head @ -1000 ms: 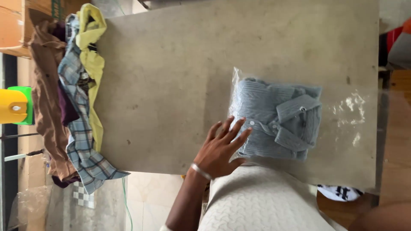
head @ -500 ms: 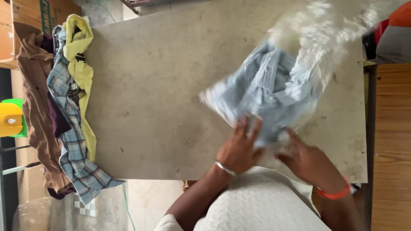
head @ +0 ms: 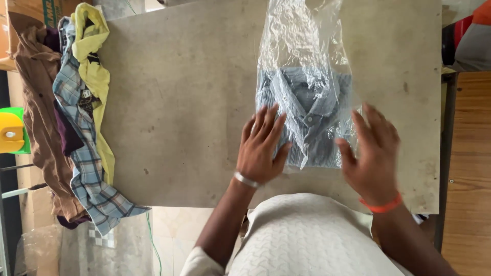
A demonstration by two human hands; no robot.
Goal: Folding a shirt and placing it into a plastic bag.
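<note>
Folded grey-blue striped shirt (head: 307,120) sealed inside clear crinkled plastic bag (head: 302,46), lying near the worktop's (head: 189,102) near edge, bag's empty end reaching toward the far edge. Left hand (head: 262,148) flat, fingers spread, pressing the bag's left side, apparently to flatten it. Right hand (head: 372,153) open, fingers spread, at the right side; contact unclear. Heap of brown, plaid and yellow garments (head: 76,117) draped over the left edge. Brown cardboard box (head: 30,10) beyond the far left corner.

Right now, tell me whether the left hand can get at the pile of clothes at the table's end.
Probably yes: the left hand lies flat on the bagged shirt, and only bare table lies between it and the pile of clothes.
</note>
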